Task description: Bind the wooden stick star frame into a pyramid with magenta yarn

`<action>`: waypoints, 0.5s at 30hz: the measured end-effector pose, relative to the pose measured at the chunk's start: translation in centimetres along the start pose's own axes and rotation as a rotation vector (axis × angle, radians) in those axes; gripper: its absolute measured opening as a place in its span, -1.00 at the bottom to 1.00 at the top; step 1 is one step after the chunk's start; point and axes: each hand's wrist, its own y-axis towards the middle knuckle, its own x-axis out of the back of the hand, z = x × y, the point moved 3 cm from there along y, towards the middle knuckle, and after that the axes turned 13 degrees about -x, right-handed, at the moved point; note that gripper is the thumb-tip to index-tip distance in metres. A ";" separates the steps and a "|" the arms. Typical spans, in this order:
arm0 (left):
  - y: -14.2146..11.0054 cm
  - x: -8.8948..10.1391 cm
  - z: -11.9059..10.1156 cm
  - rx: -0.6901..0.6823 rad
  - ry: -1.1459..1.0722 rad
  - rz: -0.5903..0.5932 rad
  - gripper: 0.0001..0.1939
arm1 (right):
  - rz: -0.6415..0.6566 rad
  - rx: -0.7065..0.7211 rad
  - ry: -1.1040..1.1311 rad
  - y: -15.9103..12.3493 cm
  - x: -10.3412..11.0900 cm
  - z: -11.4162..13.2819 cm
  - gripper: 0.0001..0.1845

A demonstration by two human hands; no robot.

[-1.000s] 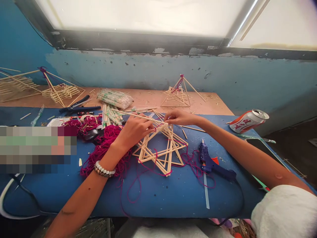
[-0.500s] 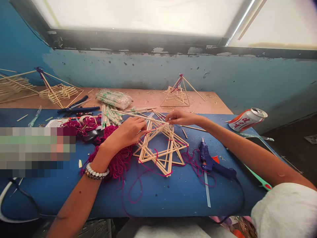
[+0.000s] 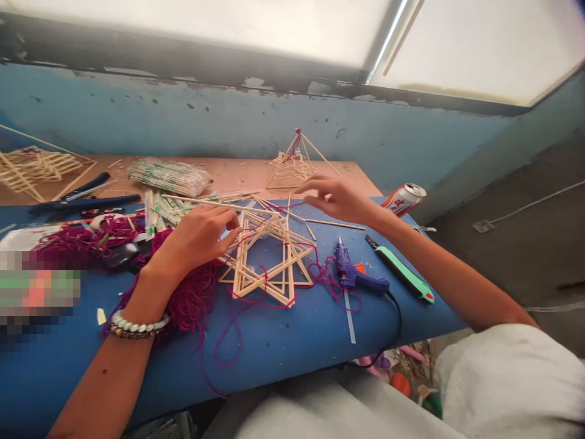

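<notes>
A flat star-shaped frame of thin wooden sticks lies on the blue mat, with magenta thread wound through it. My left hand, with a bead bracelet on the wrist, has its fingers curled against the frame's left edge, where a long loose stick runs past. My right hand hovers just above the frame's far corner, fingers stretched out and apart, nothing visible in them. A heap of magenta yarn lies under my left wrist.
A blue glue gun and a green-handled cutter lie right of the frame, a tipped drink can beyond. A finished stick pyramid, a packet of sticks and pliers sit farther back. A blue wall is behind.
My right hand has let go of the frame's top corner, risen slightly and spread its fingers. My left hand has stayed at the frame's left edge. The view has swung to the right.
</notes>
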 end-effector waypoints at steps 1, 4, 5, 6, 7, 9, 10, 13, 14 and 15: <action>0.0 0.0 0.0 0.003 0.012 0.002 -0.83 | -0.105 -0.084 -0.033 -2.5 1.0 0.1 -0.73; 0.0 -0.3 0.1 0.018 0.032 0.019 -0.80 | -0.236 -0.362 -0.090 -11.7 1.4 -0.5 -0.74; 0.0 -0.4 0.1 0.022 0.036 0.026 -0.79 | -0.244 -0.437 -0.124 -14.7 0.8 -0.9 -0.75; 0.0 -0.5 0.1 0.025 0.042 0.033 -0.78 | -0.248 -0.497 -0.170 -17.3 -0.1 -1.4 -0.77; 0.1 -0.6 0.1 0.028 0.049 0.038 -0.77 | -0.239 -0.520 -0.225 -19.5 -1.2 -1.8 -0.76; 0.1 -0.8 0.1 0.032 0.061 0.047 -0.75 | -0.227 -0.503 -0.318 -22.2 -3.3 -2.5 -0.65; 0.1 -0.9 0.1 0.033 0.064 0.047 -0.75 | -0.211 -0.506 -0.341 -22.8 -4.2 -2.7 -0.64; 0.2 -1.2 0.0 0.038 0.044 0.044 -0.75 | -0.207 -0.526 -0.345 -22.6 -5.6 -3.0 -0.72; 0.2 -1.2 0.0 0.038 0.031 0.042 -0.75 | -0.218 -0.535 -0.323 -22.4 -5.6 -3.0 -0.75; 0.2 -1.3 0.0 0.039 0.016 0.039 -0.75 | -0.238 -0.545 -0.291 -22.1 -5.6 -3.0 -0.76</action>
